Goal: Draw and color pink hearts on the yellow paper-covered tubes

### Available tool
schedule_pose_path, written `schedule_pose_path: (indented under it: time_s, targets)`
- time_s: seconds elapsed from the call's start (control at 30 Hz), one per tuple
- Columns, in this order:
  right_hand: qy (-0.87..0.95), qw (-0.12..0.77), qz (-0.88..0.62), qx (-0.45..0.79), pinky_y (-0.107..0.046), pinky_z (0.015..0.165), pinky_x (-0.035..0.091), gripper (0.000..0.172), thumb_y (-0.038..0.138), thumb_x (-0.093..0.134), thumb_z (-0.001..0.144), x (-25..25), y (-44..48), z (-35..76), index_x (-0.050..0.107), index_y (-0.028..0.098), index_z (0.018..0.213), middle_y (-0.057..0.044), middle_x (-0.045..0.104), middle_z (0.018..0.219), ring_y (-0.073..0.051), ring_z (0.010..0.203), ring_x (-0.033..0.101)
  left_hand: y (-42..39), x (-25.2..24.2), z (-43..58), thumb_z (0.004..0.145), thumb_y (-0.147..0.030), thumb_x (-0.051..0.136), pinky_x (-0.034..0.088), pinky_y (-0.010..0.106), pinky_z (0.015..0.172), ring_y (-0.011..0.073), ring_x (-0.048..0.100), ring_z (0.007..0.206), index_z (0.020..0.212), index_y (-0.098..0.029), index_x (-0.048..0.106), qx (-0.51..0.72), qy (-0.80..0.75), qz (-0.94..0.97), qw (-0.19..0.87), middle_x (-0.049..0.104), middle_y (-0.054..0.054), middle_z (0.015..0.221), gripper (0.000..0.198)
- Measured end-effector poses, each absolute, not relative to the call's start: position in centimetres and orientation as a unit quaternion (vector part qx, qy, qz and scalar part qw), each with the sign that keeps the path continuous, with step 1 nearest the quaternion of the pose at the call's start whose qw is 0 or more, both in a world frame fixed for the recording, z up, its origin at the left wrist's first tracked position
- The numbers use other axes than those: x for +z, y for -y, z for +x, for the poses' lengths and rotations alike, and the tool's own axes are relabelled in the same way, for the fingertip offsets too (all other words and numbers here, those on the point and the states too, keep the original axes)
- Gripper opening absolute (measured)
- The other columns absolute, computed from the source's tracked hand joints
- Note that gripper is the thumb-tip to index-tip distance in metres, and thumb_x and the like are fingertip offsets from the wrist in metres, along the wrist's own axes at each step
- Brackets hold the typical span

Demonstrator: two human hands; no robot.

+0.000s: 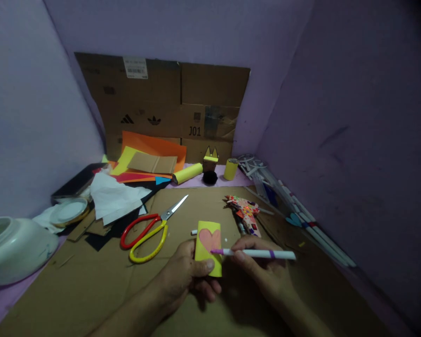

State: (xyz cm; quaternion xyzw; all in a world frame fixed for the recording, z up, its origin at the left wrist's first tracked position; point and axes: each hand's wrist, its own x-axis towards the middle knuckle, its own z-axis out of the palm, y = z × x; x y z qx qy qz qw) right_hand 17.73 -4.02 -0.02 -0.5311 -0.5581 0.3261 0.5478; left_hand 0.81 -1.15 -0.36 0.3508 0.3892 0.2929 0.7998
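Observation:
My left hand (187,276) grips the lower left edge of a yellow paper piece (208,250) with a pink heart (209,238) on it. My right hand (263,267) pinches a white marker (257,254) with a purple tip. The tip touches the lower right of the heart. Both hands rest over a brown cardboard sheet (91,290). Red and yellow scissors (149,231) lie just left of the paper, closed. A small white marker cap (194,231) lies beside the paper's upper left.
Coloured paper sheets (143,164), a yellow roll (187,173), a small yellow cup (230,169) and a black pompom (209,177) lie at the back before a cardboard box (161,103). Patterned scraps (245,213) and white markers (301,213) lie right. A white bowl (14,248) sits left.

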Motion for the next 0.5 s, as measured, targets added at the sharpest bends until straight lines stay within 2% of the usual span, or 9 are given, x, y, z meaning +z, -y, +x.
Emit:
schedule_pose_path:
  time_s: [0.17,0.33,0.5]
  targets:
    - [0.491,0.590,-0.531,0.360,-0.021,0.050,0.043,0.016,0.038,0.068,0.072,-1.3,3.4,18.7,0.067,0.021,0.070,0.001,0.065,0.058,-0.013,0.053,0.057,0.9,-0.2,0.8,0.059,-0.024,0.071,0.048,0.020,0.036,0.0140,0.060,0.044,0.090,-0.012,0.050,0.290,-0.377,0.336,0.813,0.065,0.006,0.067,0.040]
    - [0.438,0.647,-0.487,0.390,-0.026,0.069,0.052,0.017,0.037,0.065,0.078,-1.6,2.5,18.6,0.068,0.025,0.090,-0.002,0.072,0.080,-0.016,0.073,0.066,0.9,0.4,0.8,0.056,-0.023,0.068,0.049,0.022,0.038,0.0157,0.062,0.047,0.090,-0.011,0.049,0.278,-0.368,0.326,0.825,0.069,0.011,0.071,0.041]
    - [0.463,0.631,-0.489,0.385,-0.030,0.066,0.055,0.019,0.036,0.066,0.077,-0.7,2.8,18.0,0.071,0.022,0.090,-0.005,0.074,0.079,-0.020,0.074,0.069,1.2,0.5,0.8,0.057,-0.027,0.073,0.048,0.020,0.037,0.0138,0.061,0.047,0.086,-0.011,0.053,0.287,-0.370,0.355,0.809,0.068,0.010,0.073,0.039]
